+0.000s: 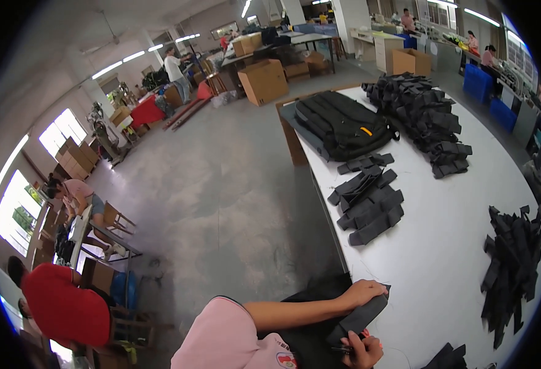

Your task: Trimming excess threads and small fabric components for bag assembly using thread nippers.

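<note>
At the near left edge of the white table, my left hand (364,293) is closed over the far end of a black fabric strip (361,317). The strip slants down toward my right hand (364,353), whose fingers are curled around a small dark tool (342,349) with a bit of red showing beside it. Its kind is too small to make out. Black cloth (301,326) hangs beside the table edge beneath my left forearm. Beyond my left hand lies a small group of folded black fabric pieces (372,209).
On the white table (449,246) are a black backpack (341,123), a long heap of black pieces (418,117) at the far side and another pile (512,264) at the right. A person in red (67,301) sits at the left. Cardboard boxes (263,82) stand on the floor beyond.
</note>
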The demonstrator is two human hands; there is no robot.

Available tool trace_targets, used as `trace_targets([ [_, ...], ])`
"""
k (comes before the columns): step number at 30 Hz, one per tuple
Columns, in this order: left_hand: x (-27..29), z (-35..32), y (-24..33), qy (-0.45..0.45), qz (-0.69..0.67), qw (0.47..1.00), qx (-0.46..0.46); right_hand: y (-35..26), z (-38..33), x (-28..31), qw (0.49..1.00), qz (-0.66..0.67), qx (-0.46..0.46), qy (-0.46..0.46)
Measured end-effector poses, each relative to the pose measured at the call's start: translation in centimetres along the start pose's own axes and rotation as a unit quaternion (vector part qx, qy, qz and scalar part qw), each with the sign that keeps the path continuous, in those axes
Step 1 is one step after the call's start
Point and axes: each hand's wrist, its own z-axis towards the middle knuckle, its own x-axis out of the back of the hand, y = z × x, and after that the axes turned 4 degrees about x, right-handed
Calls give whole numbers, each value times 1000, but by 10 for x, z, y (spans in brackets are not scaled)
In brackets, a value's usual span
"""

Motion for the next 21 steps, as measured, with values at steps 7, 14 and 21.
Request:
trace_targets([
  [7, -22, 10, -6, 61, 57, 988, -132, 17, -4, 15, 982, 19, -148, 114],
  [14, -31, -25, 1, 30, 120, 957, -262, 44, -7, 11, 908, 187, -356, 117],
  [21, -21, -41, 2, -57, 214, 941, -257, 53, -3, 10, 829, 338, -434, 100],
])
